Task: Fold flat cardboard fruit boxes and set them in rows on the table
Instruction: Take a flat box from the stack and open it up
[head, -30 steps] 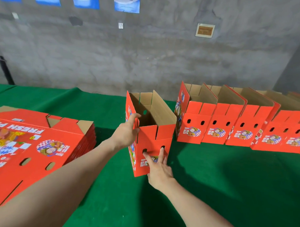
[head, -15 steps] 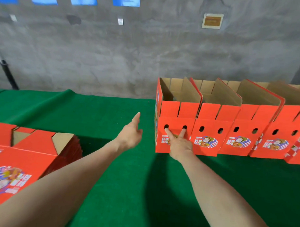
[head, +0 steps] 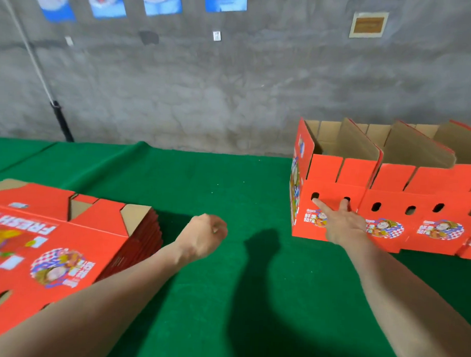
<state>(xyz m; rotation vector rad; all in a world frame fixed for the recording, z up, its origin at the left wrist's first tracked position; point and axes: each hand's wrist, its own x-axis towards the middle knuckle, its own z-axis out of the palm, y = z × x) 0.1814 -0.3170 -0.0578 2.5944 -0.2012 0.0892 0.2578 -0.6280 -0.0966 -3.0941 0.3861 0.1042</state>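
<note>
An upright red cardboard fruit box (head: 333,181) (top open, brown inside) ends a row of matching boxes (head: 420,208), touching its neighbour. Flat red cardboard blanks (head: 75,234) lie stacked well apart to the left.

A: What is it all made of?
B: Cardboard. The folded box (head: 333,179) is printed red outside, plain matt brown inside; the flat stack (head: 75,234) likewise.
A: And the table (head: 219,298)?
B: Green cloth, matt and fuzzy. The wall (head: 232,92) is rough grey concrete.

Folded boxes (head: 333,181): three in a row, plus a fourth cut off at the right edge. Flat-box stack (head: 66,239): one. Blue wall posters (head: 226,1): four. Framed plaque (head: 368,25): one.
</note>
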